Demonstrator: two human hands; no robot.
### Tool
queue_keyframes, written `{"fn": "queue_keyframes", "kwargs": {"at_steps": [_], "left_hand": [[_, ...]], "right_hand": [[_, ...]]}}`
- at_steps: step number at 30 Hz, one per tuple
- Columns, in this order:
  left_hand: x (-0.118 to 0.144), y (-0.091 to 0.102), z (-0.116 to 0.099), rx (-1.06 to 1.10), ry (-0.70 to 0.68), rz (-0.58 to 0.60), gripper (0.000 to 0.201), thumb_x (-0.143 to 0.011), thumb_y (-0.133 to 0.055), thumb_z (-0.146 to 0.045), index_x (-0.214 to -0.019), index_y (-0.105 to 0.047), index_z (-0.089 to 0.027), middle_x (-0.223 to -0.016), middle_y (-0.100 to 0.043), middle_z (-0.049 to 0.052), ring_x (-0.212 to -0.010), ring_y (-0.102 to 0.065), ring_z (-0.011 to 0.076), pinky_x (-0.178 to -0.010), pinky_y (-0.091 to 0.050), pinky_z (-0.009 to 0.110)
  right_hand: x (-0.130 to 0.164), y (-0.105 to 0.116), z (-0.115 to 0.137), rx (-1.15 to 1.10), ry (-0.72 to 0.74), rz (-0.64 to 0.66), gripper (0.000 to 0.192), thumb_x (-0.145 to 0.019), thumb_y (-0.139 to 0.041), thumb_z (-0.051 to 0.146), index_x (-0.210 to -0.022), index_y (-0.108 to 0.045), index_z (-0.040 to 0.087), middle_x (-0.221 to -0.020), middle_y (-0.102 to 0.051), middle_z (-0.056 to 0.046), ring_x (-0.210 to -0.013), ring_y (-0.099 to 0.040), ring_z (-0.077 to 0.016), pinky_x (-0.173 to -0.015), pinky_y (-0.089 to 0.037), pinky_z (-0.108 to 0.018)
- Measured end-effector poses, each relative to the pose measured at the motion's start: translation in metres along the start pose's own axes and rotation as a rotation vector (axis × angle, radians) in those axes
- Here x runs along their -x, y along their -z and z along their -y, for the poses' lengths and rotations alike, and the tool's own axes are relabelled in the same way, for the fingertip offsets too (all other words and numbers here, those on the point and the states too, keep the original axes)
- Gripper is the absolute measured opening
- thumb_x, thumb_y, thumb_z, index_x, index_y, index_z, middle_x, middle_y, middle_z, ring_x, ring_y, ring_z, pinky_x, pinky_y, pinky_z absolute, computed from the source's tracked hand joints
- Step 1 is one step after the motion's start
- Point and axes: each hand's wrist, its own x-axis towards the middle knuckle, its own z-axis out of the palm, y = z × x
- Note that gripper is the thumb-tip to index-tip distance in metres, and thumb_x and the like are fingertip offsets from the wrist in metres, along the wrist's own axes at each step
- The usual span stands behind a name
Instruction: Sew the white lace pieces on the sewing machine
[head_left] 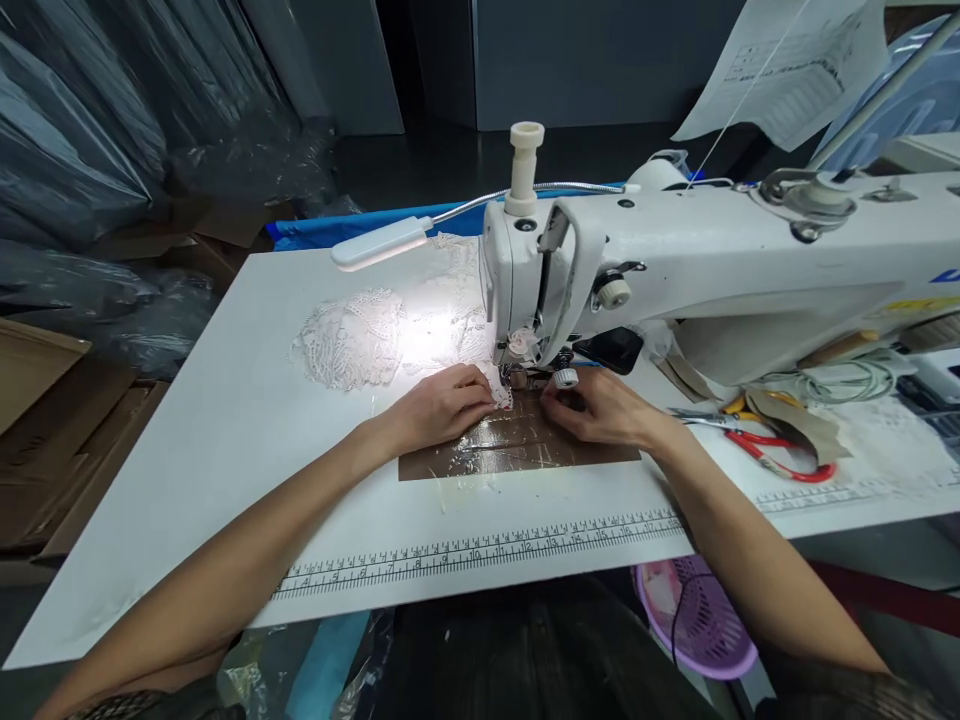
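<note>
Lace piece (501, 393) lay at needle of sewing machine (675, 270), on brown plate (517, 445) of white table (225, 430). Left hand (442, 405) pressed flat on lace edge, fingers (480, 385) extended, closed together, touching it. Right hand (600, 408) just right of presser foot, fingers curled; grip could not be told. Sewn lace heap (352, 340) piled behind machine, under lamp (382, 243); seam seemingly partway. Red scissors (772, 455) well apart to the right.

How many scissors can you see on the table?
1: red-handled scissors lie on the white table, beside the right hand, under the sewing machine arm. Others may hide under clutter.
</note>
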Motion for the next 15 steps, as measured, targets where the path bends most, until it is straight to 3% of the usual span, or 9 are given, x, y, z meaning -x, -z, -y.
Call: {"fn": "queue_keyframes", "kwargs": {"at_steps": [4,8,11,15], "left_hand": [[-0.002,0.002,0.006,0.083,0.069,-0.121,0.017,-0.091,-0.054,-0.028,-0.092,-0.068,-0.018,-0.094,-0.067,0.007,-0.084,-0.064,0.0147,-0.073,-0.055,0.030],[-0.006,0.000,-0.001,0.064,0.087,-0.250,0.014,-0.090,-0.056,-0.027,-0.091,-0.067,-0.018,-0.092,-0.070,0.006,-0.086,-0.065,0.0154,-0.076,-0.055,0.031],[-0.007,-0.006,-0.003,-0.043,-0.012,-0.170,0.014,-0.091,-0.054,-0.024,-0.090,-0.067,-0.020,-0.094,-0.071,0.005,-0.089,-0.065,0.0164,-0.080,-0.053,0.035],[-0.007,-0.011,-0.001,-0.231,-0.075,-0.075,0.016,-0.092,-0.051,-0.021,-0.087,-0.067,-0.019,-0.095,-0.071,0.006,-0.084,-0.063,0.0177,-0.073,-0.048,0.035]], "right_hand": [[0.001,-0.012,0.011,0.035,0.067,0.028,0.038,-0.089,-0.049,0.035,-0.123,-0.062,0.025,-0.099,-0.063,-0.007,-0.073,-0.055,-0.0150,-0.064,-0.040,-0.027],[0.000,-0.020,0.016,0.152,0.110,0.014,0.039,-0.090,-0.048,0.033,-0.126,-0.061,0.030,-0.107,-0.061,-0.008,-0.076,-0.054,-0.0151,-0.066,-0.040,-0.027],[-0.001,-0.020,0.018,0.179,0.098,0.021,0.037,-0.090,-0.047,0.032,-0.124,-0.063,0.031,-0.108,-0.061,-0.008,-0.076,-0.054,-0.0155,-0.065,-0.039,-0.026],[-0.001,-0.020,0.017,0.175,0.059,0.042,0.038,-0.090,-0.047,0.033,-0.125,-0.062,0.033,-0.109,-0.061,-0.007,-0.077,-0.054,-0.0162,-0.063,-0.037,-0.027]]}}
